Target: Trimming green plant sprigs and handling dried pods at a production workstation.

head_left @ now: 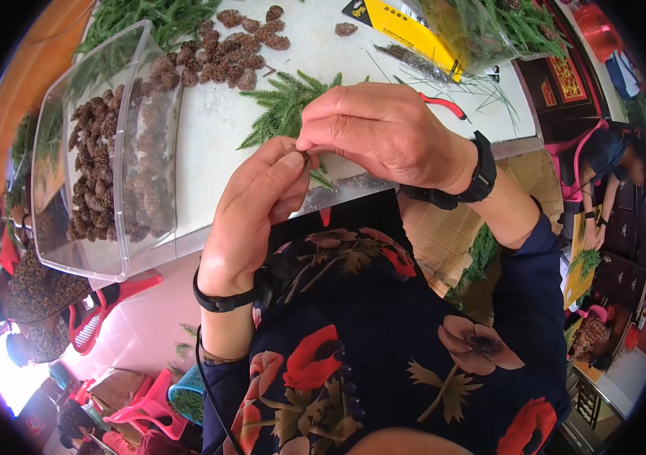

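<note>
Fingertips of my left hand [255,193] and my right hand [391,133] meet in a pinch over the near edge of the table. Something small, dark and brownish is between them, mostly hidden by the fingers. Just beyond them, a green artificial fir sprig [281,106] lies on the white table [217,129]. Some of its needles also show below the hands. A pair of pliers with red handles [444,105] rests to the right of my right hand, partly covered by it.
At left stands a clear plastic bin [120,189] holding small pine cones [95,163]. More loose cones [228,57] lie behind, near piled greenery [122,26]. Thin wires [490,95], a yellow package [414,30] and a bag of sprigs [482,30] are at right. Other people work nearby.
</note>
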The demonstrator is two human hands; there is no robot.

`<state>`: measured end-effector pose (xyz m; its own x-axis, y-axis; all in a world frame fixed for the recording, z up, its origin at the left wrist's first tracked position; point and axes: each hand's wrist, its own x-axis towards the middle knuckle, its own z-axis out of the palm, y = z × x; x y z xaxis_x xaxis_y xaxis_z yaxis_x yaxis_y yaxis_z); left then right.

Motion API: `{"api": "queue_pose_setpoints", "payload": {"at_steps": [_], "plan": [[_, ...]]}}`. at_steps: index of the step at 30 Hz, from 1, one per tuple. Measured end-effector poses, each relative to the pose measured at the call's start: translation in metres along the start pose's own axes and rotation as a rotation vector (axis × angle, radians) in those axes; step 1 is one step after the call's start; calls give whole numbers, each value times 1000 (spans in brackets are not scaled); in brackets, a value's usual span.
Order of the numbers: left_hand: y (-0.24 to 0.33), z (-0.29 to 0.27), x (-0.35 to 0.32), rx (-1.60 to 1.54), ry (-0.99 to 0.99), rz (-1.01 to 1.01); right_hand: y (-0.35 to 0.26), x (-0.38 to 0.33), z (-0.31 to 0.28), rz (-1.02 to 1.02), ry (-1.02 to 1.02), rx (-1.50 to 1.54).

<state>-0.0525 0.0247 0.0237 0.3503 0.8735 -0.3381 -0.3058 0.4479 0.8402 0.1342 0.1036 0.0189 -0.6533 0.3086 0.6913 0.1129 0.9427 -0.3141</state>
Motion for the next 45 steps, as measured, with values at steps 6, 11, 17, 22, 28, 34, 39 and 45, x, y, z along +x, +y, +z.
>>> {"api": "queue_pose_setpoints", "payload": {"at_steps": [6, 11, 17, 22, 28, 34, 39, 45], "plan": [[-14, 22, 2, 686, 274, 362, -26, -10, 0, 218, 34, -119], [-26, 27, 10, 1507, 469, 771, -39, -15, -5, 520, 5, -111], [-22, 28, 7, 1115, 342, 538, -18, -24, -25, 441, 18, 47], [-15, 21, 0, 581, 125, 291, -22, -19, -30, 292, 39, 8], [-18, 18, -3, 202, -98, 72, -20, -20, -38, 124, -124, 9], [-30, 29, 4, 169, -179, 44, -20, -30, -47, -13, -121, -117], [-53, 46, 16, 1191, 224, 661, -39, -47, -42, 350, -148, -135], [-51, 52, 23, 835, 214, 486, -51, -71, -15, 1022, 305, 556]]}}
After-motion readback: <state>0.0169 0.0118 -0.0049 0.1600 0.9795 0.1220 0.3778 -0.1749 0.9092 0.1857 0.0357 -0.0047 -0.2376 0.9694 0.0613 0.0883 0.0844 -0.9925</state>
